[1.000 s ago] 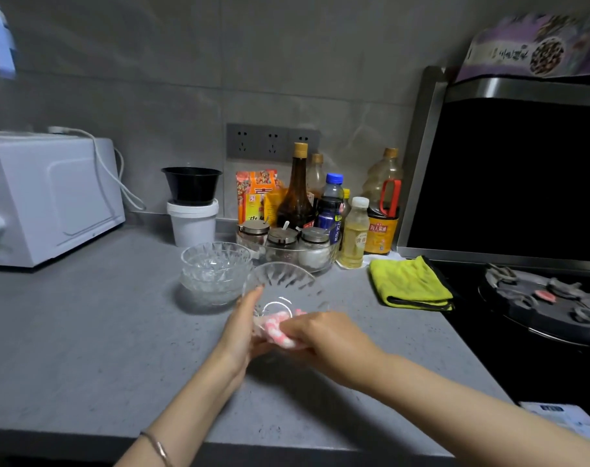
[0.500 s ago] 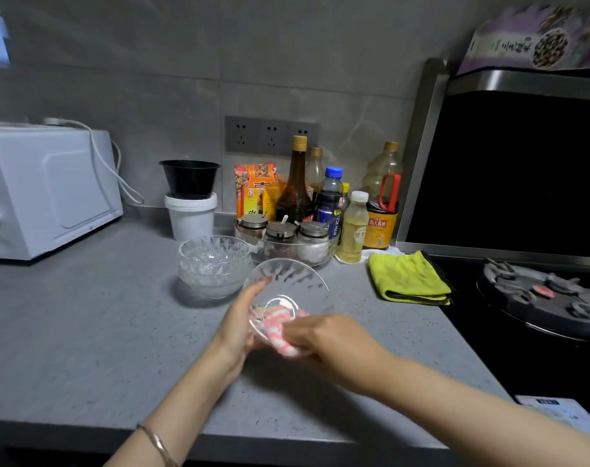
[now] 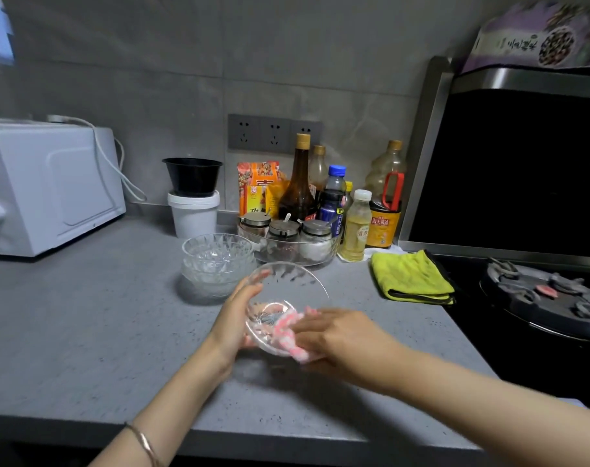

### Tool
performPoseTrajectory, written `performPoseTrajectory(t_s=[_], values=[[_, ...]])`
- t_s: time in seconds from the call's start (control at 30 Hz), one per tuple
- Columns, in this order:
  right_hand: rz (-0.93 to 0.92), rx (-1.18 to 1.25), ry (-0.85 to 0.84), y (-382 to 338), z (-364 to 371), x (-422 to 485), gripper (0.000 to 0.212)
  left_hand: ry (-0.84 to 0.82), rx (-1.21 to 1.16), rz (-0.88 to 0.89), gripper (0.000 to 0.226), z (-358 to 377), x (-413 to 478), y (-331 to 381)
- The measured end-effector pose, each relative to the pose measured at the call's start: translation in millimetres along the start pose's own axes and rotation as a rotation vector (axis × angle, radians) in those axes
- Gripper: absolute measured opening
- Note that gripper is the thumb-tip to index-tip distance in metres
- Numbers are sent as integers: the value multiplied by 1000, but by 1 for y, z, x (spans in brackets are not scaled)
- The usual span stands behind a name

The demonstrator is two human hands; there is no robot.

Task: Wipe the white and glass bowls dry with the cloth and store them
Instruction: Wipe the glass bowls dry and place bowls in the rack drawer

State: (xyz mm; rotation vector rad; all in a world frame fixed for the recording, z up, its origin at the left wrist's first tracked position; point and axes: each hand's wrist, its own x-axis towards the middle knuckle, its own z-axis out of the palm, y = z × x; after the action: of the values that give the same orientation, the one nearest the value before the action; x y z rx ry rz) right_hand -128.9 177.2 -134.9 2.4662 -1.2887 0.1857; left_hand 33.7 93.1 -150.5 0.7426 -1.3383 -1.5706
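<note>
Wiping: we dry inside the glass bowl.
Grip: left hand holds it, right hand clutches cloth.
Next: probably stacking.

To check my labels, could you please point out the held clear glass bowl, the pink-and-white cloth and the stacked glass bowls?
held clear glass bowl [image 3: 293, 284]: head view, upper inner wall.
pink-and-white cloth [image 3: 286, 326]: head view, bunched middle.
stacked glass bowls [image 3: 217, 261]: head view, top bowl's front wall.

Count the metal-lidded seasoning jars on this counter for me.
3, side by side in the clear tray by the wall: the left jar, the middle jar and the right jar. The bottles behind them could hide another.
</note>
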Motion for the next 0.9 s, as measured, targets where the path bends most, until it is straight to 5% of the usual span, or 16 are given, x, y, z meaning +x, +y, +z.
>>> performPoseTrajectory(t_s=[0.1,0.23,0.3,0.53,0.7,0.8,0.9], values=[[-168,-380,-113,36,-11,-5,40,-193,236,-131,39,-16,3,7],[-232,-664,-256,36,-29,2,64,-375,243,-325,53,-13,2,11],[-165,-622,-265,30,-25,4,67,-353,206,-290,57,-11,2,9],[189,147,-308,-30,-21,4,60,-72,55,-27,37,2,1,4],[308,6,-325,-28,-20,22,86,-90,-57,-74,33,11,-6,7],[413,-122,-325,-35,-19,30,69,-13,-103,-45,34,12,-6,9],[301,-39,-107,-46,-21,34,27,48,-130,-19,32,12,-6,5]])
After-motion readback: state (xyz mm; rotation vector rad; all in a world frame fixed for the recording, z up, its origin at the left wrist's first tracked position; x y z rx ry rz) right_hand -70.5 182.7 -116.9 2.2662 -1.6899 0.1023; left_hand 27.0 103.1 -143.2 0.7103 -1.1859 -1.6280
